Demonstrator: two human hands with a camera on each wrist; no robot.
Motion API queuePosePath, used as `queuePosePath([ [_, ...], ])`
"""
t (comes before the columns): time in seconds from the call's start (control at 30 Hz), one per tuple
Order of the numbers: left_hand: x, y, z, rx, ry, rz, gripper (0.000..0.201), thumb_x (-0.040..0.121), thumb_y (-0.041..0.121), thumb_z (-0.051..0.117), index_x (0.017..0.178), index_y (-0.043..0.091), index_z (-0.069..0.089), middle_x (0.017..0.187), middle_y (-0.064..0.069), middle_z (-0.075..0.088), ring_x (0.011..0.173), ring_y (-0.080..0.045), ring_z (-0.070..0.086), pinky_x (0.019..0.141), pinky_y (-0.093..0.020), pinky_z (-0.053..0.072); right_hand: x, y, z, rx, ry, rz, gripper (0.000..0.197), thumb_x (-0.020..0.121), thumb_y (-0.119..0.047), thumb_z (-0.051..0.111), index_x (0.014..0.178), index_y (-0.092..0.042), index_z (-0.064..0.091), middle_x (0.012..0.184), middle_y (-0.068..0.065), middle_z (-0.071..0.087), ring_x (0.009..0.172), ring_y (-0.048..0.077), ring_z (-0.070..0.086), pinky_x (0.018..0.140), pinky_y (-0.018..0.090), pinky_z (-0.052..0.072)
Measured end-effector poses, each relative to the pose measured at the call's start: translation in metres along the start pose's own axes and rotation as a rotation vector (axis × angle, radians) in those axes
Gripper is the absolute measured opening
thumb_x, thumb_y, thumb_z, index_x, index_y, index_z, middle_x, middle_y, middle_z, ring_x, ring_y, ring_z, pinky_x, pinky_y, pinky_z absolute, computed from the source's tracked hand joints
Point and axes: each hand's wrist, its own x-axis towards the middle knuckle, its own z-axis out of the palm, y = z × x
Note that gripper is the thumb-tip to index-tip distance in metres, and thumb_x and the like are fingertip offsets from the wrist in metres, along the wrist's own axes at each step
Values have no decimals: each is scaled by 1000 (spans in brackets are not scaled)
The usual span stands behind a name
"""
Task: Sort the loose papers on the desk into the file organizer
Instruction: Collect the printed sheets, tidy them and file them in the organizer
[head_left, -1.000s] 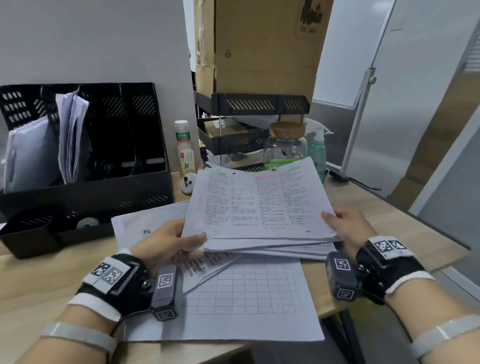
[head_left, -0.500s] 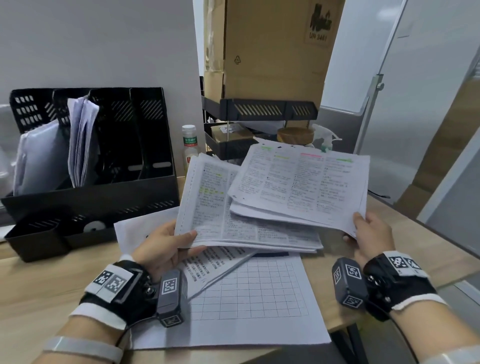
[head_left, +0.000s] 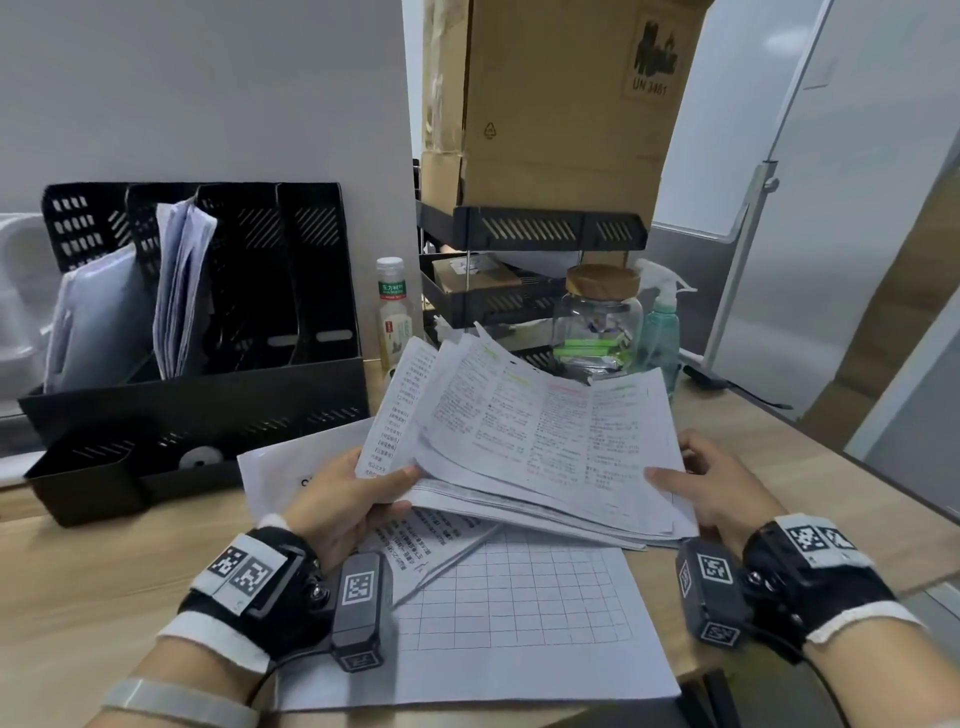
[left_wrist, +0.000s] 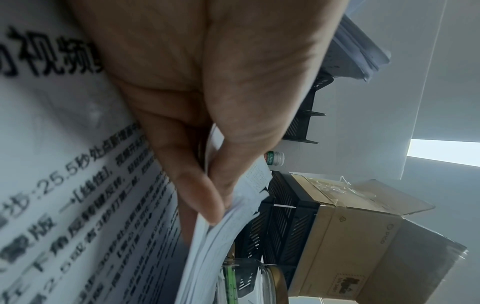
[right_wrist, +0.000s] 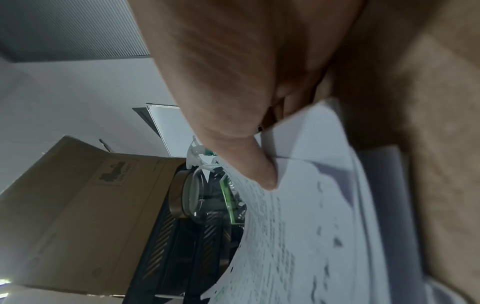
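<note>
A thick stack of printed papers is held above the desk between both hands. My left hand grips its left edge, thumb on top, fingers beneath. My right hand pinches the right edge with its thumb on the top sheet. The sheets are fanned and uneven. Under the stack lie a grid sheet and other printed sheets on the desk. The black file organizer stands at the back left, with papers in its left slots and its right slots empty.
A small bottle stands right of the organizer. Behind the stack are a black tray rack with a cardboard box on top, a glass jar and a spray bottle. The desk's edge runs close on the right.
The two offset parts of the stack have come back together. My right hand has drawn its part down and left onto the rest. The stack now tilts up at the left.
</note>
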Motion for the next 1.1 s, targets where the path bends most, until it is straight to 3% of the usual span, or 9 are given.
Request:
queuePosePath([
  [0.17,3,-2,-1,-6,4,-8,28,95,9,65,121,1,63,113,-18,77,93,-29,78,56,-21,62,-4,-3,-2,34,10,-1,22,86,1,69,104,-7,59,106,16,71,96,38,70,84,54,58],
  [0.37,6,-1,2,-19,75,-33,35,107,28,46,119,2,66,95,-18,80,76,-24,78,63,-32,66,-5,-2,0,19,65,-34,43,90,4,61,128,-14,52,125,11,65,110,29,64,88,41,53],
  [0.5,3,11,9,106,-21,-98,30,104,26,53,120,5,67,110,-19,78,93,-34,78,78,-43,65,-11,-17,7,-82,-54,-18,43,90,12,47,100,-27,62,104,-8,70,95,12,64,88,35,49],
  [0.6,9,17,14,218,-18,-139,25,100,15,61,123,8,63,108,-16,79,97,-36,77,81,-48,63,-15,-29,18,-135,-186,-5,52,86,17,42,100,-29,62,102,-12,69,93,6,64,78,27,52],
  [0.73,13,17,16,301,9,-79,38,98,-5,54,133,10,58,118,-16,75,105,-39,73,85,-55,62,-15,-34,22,-213,-212,-26,45,86,10,50,113,-22,66,115,-7,70,105,16,65,95,36,52],
  [0.8,12,17,15,270,4,-20,44,98,-6,53,135,17,57,122,-11,73,105,-33,72,76,-47,63,-11,-35,18,-166,-136,-4,37,88,2,60,120,-16,64,122,-1,68,109,21,65,99,39,50],
  [0.9,4,19,16,192,-15,82,41,99,-4,54,129,23,61,110,0,78,90,-15,76,61,-31,60,-9,-39,11,46,-165,54,23,89,-4,67,108,-17,65,118,0,71,112,26,66,104,47,48],
  [1.0,-4,26,19,184,-66,184,40,97,-5,55,129,18,62,117,-3,78,104,-21,75,71,-32,62,-12,-55,3,299,-182,37,34,90,-7,67,123,-11,63,119,7,74,114,31,68,104,53,48],
  [1.1,-9,39,23,310,-62,287,41,93,-12,58,123,14,66,120,-6,77,116,-30,70,91,-40,60,-13,-78,-5,251,-43,-166,35,86,-25,73,119,-14,67,120,9,74,111,31,70,99,57,51],
])
